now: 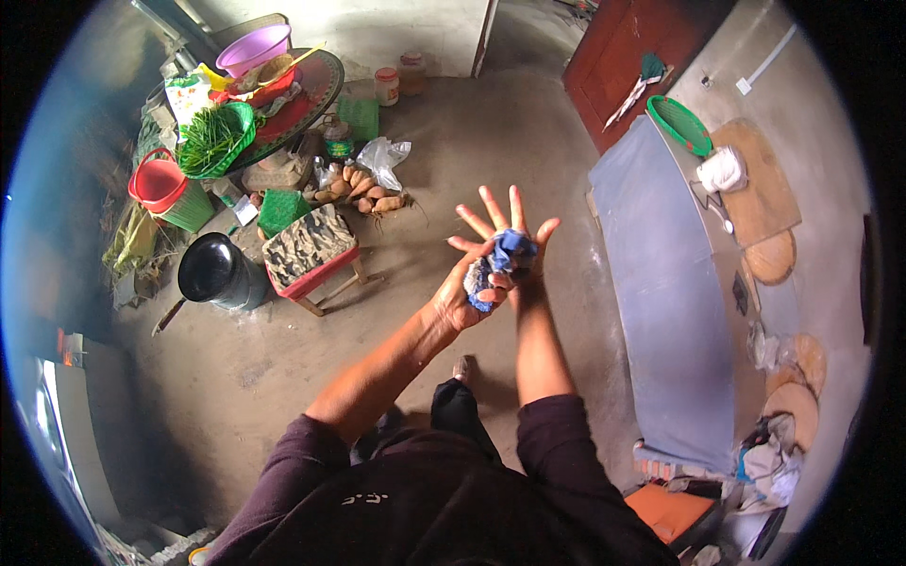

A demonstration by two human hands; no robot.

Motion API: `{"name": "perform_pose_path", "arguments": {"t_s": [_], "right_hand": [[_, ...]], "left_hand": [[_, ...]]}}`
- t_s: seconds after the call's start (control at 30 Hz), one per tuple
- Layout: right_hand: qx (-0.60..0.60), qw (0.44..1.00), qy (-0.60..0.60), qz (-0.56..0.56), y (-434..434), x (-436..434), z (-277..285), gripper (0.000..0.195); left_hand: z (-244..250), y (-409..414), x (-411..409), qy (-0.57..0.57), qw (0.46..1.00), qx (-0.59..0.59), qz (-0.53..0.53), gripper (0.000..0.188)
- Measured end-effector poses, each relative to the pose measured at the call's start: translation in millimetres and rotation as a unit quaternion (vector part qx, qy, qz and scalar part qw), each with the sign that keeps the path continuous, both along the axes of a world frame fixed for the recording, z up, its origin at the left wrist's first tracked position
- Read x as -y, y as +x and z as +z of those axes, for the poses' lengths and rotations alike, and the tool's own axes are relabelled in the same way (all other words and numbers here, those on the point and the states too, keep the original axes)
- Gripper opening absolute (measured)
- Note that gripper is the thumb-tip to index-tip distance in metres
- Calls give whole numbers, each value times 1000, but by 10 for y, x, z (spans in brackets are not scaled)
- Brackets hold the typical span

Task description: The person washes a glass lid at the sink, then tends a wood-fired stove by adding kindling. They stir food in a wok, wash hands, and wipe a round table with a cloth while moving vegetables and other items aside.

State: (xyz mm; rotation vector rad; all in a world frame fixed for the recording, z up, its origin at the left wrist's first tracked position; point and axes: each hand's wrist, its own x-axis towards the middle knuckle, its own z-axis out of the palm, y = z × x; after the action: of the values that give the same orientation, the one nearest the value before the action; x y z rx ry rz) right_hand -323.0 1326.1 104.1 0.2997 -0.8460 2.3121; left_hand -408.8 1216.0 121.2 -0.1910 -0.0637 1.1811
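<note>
My left hand [454,296] grips a bunched blue-and-white cloth [512,250] in front of my body. It presses part of the cloth against the palm of my right hand [504,221]; another part of the bundle bulges below the left fingers. The right palm faces up with all its fingers spread wide, and it does not close around the cloth. Both hands are above the bare floor, touching each other. The cloth covers most of the right palm.
Ahead left stand a camouflage-topped stool [311,244], a black wok [212,267] on a bucket, sweet potatoes [361,187] and a round table [322,85] bearing basins and greens. A long cloth-covered counter [665,297] runs along the right. A red door [623,49] stands beyond it.
</note>
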Motion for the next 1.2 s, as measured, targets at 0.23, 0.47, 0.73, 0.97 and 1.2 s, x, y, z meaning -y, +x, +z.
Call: {"name": "perform_pose_path", "arguments": {"t_s": [0.23, 0.47, 0.73, 0.97, 1.2], "right_hand": [[-72, 997, 3, -10, 17, -551, -153, 74], [264, 964, -10, -33, 302, -1178, 448, 20], [454, 876, 95, -136, 465, -1806, 406, 18], [517, 732, 205, -395, 1105, -2380, 52, 12], [609, 556, 228, -518, 1817, -2683, 161, 13]], "left_hand": [[251, 236, -592, 6, 972, 218, 89, 31], [366, 102, -1115, -18, 973, -231, -11, 21], [262, 501, -1900, -41, 719, -690, -66, 23], [19, 1190, -2612, 83, 467, -880, -26, 34], [50, 1881, -3101, 185, 317, -930, -30, 41]]}}
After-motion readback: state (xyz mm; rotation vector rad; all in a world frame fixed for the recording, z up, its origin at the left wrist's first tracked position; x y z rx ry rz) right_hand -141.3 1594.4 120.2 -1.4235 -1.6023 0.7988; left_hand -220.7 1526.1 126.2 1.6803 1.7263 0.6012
